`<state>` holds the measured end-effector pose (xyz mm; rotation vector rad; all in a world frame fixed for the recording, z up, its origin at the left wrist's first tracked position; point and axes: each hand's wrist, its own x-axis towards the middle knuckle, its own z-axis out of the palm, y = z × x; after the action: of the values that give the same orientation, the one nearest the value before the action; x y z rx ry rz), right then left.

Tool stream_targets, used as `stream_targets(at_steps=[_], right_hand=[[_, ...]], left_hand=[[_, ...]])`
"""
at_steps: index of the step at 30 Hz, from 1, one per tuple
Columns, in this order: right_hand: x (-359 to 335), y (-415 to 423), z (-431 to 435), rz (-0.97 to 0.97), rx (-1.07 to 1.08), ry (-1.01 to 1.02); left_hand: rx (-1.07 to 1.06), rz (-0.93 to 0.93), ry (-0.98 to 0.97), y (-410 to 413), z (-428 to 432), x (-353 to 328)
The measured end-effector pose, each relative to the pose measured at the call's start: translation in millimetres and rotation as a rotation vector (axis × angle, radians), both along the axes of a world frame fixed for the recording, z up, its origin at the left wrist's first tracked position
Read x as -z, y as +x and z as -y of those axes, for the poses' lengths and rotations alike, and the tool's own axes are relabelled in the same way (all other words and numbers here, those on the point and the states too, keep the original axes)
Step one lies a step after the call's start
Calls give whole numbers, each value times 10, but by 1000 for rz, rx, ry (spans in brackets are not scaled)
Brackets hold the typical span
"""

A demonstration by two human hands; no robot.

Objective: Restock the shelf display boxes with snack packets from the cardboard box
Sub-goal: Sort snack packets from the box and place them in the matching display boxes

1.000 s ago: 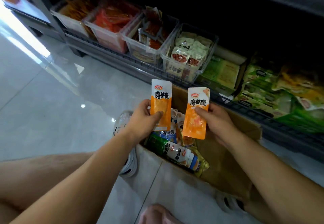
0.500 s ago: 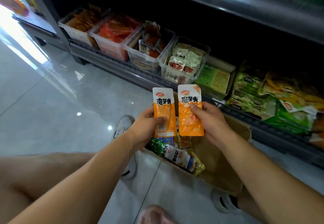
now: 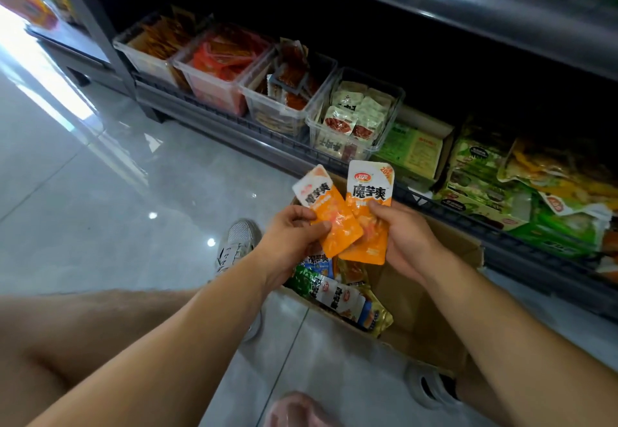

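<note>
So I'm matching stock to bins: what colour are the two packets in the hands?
Orange with a white top band, black lettering; head view: left packet, right packet.

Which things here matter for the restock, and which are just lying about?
In the job:
- two orange packets, left and right, one in each of the hands: left, right
- cardboard box with more packets
- clear shelf bins

Just lying about:
- green bagged snacks at the shelf's right end
- grey shoe
</note>
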<state>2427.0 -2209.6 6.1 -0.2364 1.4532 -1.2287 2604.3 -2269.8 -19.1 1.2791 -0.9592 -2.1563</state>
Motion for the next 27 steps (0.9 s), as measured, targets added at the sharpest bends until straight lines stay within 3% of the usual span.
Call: stream_targets(at_steps=[3,6,12,16,18,23,27], right_hand=[[-32,-85,-15,48,16,-12],[12,-118,-19,42,14,-3],[132,-22,56,-251,64,103],[171,97,69,-88,-33,49],[227,141,87,-99,-110,26],[431,57,140,-346,-267,74],[939,-291,31,-565,-356,307]], left_hand=[[-97,41,-17,17,29,8],[-58,123,-102,57,64,35],[130,84,-109,119,136,13],[163,43,-53,106,149,53],[170,18,-41,70,119,44],[67,185,-166,68,147,130],[-34,265,-147,215,320,241]])
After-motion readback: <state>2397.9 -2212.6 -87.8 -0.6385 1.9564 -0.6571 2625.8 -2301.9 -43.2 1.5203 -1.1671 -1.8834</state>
